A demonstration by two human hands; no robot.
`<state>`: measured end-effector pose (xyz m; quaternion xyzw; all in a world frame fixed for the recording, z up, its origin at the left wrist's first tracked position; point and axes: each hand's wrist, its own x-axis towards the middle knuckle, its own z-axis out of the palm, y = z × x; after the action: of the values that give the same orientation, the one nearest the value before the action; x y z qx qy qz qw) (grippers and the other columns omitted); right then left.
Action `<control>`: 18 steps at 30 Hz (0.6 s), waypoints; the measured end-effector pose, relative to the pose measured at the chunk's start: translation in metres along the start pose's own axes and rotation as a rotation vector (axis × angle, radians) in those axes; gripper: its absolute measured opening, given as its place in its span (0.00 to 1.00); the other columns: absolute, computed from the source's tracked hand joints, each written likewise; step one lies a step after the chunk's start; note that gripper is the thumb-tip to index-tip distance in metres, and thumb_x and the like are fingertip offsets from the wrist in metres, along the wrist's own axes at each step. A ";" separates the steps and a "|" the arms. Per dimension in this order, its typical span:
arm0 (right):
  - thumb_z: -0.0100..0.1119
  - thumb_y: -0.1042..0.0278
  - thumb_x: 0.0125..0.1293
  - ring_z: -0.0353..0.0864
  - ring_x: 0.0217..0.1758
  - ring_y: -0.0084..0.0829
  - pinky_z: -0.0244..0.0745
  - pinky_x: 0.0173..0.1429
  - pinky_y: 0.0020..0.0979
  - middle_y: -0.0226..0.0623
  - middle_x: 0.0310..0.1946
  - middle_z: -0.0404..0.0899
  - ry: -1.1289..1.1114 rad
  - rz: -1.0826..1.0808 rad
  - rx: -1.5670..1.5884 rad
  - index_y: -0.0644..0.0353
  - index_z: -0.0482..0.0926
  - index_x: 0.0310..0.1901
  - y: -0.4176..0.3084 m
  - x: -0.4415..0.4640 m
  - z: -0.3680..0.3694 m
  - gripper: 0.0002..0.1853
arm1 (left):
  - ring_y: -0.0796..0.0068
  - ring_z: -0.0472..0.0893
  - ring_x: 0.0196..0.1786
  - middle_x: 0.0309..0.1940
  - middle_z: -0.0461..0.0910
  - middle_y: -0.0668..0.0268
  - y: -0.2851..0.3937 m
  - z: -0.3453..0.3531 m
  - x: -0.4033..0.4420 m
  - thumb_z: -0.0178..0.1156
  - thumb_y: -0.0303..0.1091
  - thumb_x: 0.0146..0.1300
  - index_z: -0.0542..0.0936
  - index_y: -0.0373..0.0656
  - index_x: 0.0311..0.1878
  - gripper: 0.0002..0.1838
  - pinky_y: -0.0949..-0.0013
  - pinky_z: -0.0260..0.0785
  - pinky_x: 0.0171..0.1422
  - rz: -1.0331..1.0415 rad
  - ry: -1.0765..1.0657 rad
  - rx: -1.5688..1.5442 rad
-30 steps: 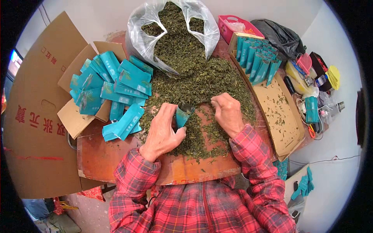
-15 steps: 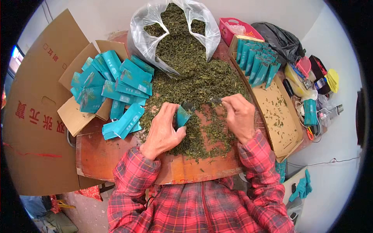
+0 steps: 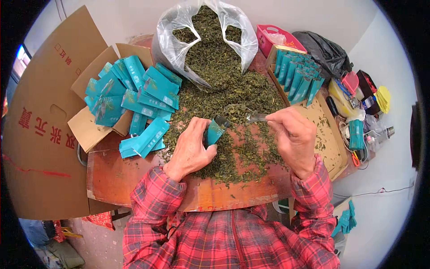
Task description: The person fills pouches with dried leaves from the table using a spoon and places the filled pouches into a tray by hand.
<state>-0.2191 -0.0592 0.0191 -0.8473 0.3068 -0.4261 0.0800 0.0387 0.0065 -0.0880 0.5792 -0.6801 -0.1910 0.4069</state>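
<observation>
My left hand (image 3: 189, 145) is closed around a small teal tea packet (image 3: 215, 132), its open mouth tilted up and to the right. In my right hand (image 3: 293, 136), pinched between thumb and fingers, is a small shiny spoon (image 3: 257, 118). Its far end points left and lies at the loose dried tea leaves (image 3: 233, 110), so its bowl is partly hidden. The leaves spread over the table under both hands. They spill from a clear plastic bag (image 3: 168, 47) standing behind.
Left of the leaves, a cardboard box (image 3: 83, 134) holds many teal packets (image 3: 152, 96); several more (image 3: 143, 139) lie in front. On the right, a cardboard tray (image 3: 333, 154) has upright packets (image 3: 295, 74). Beyond are a pink basket (image 3: 264, 38) and black bag (image 3: 322, 49).
My right hand has moved right and toward me, showing more of the spoon's handle. My left hand still holds the packet in nearly the same place. The whole view has shifted slightly.
</observation>
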 end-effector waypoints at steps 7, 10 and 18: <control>0.66 0.89 0.60 0.89 0.37 0.43 0.84 0.41 0.37 0.42 0.36 0.86 -0.091 -0.061 0.002 0.63 0.87 0.43 -0.004 0.005 0.001 0.12 | 0.49 0.80 0.47 0.48 0.74 0.51 -0.003 0.001 -0.001 0.68 0.34 0.56 0.75 0.34 0.61 0.29 0.53 0.76 0.54 0.027 0.019 0.019; 0.65 0.89 0.59 0.88 0.38 0.45 0.84 0.42 0.39 0.43 0.37 0.85 -0.109 -0.093 -0.021 0.63 0.86 0.43 -0.004 0.007 0.002 0.13 | 0.49 0.80 0.48 0.49 0.75 0.51 -0.003 0.001 -0.001 0.69 0.34 0.56 0.75 0.33 0.62 0.30 0.54 0.76 0.54 0.020 0.002 0.015; 0.65 0.89 0.55 0.87 0.43 0.47 0.83 0.45 0.43 0.43 0.37 0.83 -0.193 -0.190 -0.098 0.63 0.84 0.43 -0.014 0.016 -0.007 0.14 | 0.52 0.81 0.47 0.51 0.75 0.51 -0.002 0.000 0.000 0.70 0.34 0.58 0.75 0.33 0.65 0.32 0.54 0.77 0.52 -0.029 -0.041 0.013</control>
<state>-0.2105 -0.0568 0.0397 -0.9125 0.2365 -0.3326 0.0271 0.0394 0.0063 -0.0895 0.5876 -0.6809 -0.2046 0.3863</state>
